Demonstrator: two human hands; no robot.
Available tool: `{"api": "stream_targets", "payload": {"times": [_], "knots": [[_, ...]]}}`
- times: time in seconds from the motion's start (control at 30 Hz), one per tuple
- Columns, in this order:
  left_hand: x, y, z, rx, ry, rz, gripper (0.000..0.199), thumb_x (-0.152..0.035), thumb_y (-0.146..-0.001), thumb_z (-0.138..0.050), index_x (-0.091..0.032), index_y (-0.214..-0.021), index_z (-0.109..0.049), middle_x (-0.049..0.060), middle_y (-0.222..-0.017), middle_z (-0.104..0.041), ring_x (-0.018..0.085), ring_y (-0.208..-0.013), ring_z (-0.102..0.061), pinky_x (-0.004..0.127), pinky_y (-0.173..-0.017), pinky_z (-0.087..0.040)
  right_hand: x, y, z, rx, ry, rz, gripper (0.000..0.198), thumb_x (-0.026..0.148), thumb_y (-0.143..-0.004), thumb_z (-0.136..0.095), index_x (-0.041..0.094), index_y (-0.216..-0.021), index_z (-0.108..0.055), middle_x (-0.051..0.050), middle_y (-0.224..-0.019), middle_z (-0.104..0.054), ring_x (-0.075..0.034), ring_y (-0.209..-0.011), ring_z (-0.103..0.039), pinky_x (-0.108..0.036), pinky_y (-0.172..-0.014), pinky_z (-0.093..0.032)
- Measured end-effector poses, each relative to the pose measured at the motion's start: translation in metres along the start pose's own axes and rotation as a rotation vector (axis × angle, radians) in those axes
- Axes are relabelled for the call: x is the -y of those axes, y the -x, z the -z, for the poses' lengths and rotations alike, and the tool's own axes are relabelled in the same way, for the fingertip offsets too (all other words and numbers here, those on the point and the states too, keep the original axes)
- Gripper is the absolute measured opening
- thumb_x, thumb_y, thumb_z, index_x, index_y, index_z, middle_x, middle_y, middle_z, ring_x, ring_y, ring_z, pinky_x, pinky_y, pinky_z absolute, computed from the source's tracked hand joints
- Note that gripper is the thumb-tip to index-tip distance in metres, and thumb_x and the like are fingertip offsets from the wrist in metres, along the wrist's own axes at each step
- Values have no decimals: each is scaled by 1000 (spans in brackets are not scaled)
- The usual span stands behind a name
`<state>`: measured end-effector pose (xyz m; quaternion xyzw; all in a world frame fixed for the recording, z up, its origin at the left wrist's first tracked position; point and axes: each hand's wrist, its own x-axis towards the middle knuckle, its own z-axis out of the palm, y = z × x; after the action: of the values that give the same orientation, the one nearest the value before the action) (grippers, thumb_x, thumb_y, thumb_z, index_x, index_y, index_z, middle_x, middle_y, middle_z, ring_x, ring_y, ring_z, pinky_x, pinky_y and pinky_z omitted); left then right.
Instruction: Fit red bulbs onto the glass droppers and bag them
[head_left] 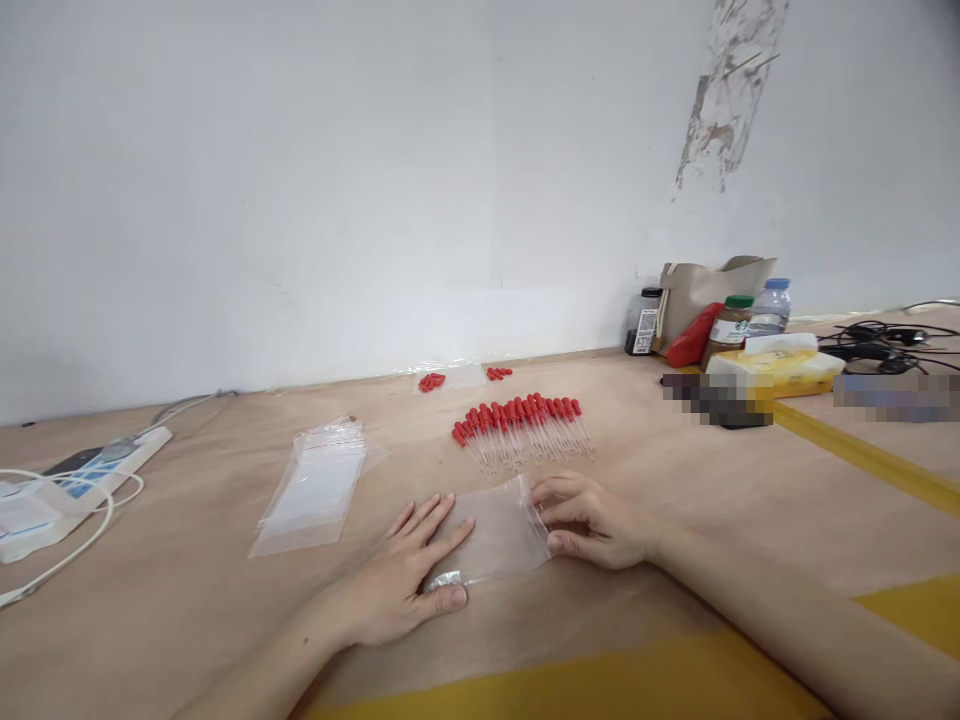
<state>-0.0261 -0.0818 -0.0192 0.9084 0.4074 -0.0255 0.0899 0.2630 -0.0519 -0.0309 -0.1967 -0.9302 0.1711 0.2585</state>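
Observation:
A clear plastic zip bag (499, 535) lies flat on the brown-covered table in front of me. My left hand (420, 560) rests palm down on its left end, fingers spread. At the bag's right edge, which is slightly raised, the curled fingers and thumb of my right hand (589, 520) grip the plastic; the exact contact is partly hidden. Just beyond the bag is a row of glass droppers (521, 425) with red rubber bulbs, tips pointing towards me. A stack of clear zip bags (315, 485) sits to the left of my left hand.
Loose red rubber bulbs (431, 382) lie on plastic near the wall. A power strip (90, 490) with white cables is at far left. At right are a tissue pack (776, 370), a green-lidded jar (727, 330), a paper bag (697, 295) and black cables (885, 345).

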Motion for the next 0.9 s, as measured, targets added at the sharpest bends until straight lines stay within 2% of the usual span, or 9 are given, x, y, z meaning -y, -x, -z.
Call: {"api": "stream_targets", "payload": {"times": [0.13, 0.23, 0.33, 0.47, 0.57, 0.67, 0.77, 0.8, 0.9], "knots": [[0, 1, 2, 22, -1, 15, 62, -57, -84, -30, -35, -136, -5, 2, -143, 5, 27, -131, 0, 51, -103, -11, 1, 0, -4, 107, -9, 14, 40, 39, -79, -50, 17, -112, -57, -12, -115, -54, -20, -109, -46, -37, -98, -27], [-1, 1, 3, 1, -1, 21, 55, -53, -87, -26, -36, -136, -7, 1, -144, -1, 26, -131, -3, 54, -103, -9, 1, -2, -3, 167, 19, 5, 39, 44, -76, -53, 24, -109, -60, -9, -131, -39, -23, -120, -35, -43, -101, -17], [-1, -2, 3, -97, -2, 15, 49, -46, -90, -25, -34, -136, -10, 0, -144, -8, 24, -132, -5, 52, -104, -6, 1, -3, 0, 199, 0, -25, 34, 45, -77, -52, 27, -104, -62, -7, -137, -31, -24, -122, -32, -43, -101, -16], [0, -8, 2, -76, 60, -101, 47, -41, -91, -28, -33, -135, -17, -2, -144, -13, 19, -131, -12, 43, -106, -13, -2, -3, 1, 167, -78, -64, 32, 43, -75, -54, 25, -100, -65, -8, -129, -44, -23, -119, -36, -41, -100, -20], [4, -10, -1, -90, 136, -98, 46, -42, -90, -33, -31, -134, -24, 0, -143, -19, 20, -130, -17, 42, -106, -17, -12, -4, 1, 97, -222, -145, 30, 40, -78, -51, 19, -91, -68, -8, -101, -63, -19, -95, -55, -33, -85, -39], [6, -12, -5, -158, 220, -82, 44, -41, -87, -39, -29, -130, -35, 1, -143, -19, 22, -129, -21, 40, -104, -24, -36, -13, 8, -130, -229, -359, 29, 37, -79, -49, 14, -76, -67, -5, -74, -66, -14, -69, -59, -25, -64, -45], [7, -15, -7, -184, 276, -88, 40, -38, -86, -42, -28, -125, -42, 4, -137, -28, 23, -123, -31, 37, -100, -31, -71, -30, 23, -441, -27, -686, 23, 31, -76, -50, 14, -76, -65, -4, -71, -66, -14, -65, -59, -22, -58, -44], [6, -16, -7, -189, 291, -95, 39, -37, -86, -43, -28, -124, -44, 5, -134, -33, 22, -120, -35, 35, -98, -33, -83, -36, 28, -474, 53, -811, 20, 28, -74, -51, 15, -80, -65, -4, -74, -67, -14, -66, -59, -22, -60, -43], [4, -18, -4, -208, 321, -122, 38, -34, -86, -44, -27, -123, -45, 6, -124, -41, 20, -113, -41, 33, -95, -36, -115, -54, 40, -524, 134, -932, 26, 26, -73, -52, 13, -91, -65, -8, -87, -66, -18, -77, -60, -25, -69, -43]]}}
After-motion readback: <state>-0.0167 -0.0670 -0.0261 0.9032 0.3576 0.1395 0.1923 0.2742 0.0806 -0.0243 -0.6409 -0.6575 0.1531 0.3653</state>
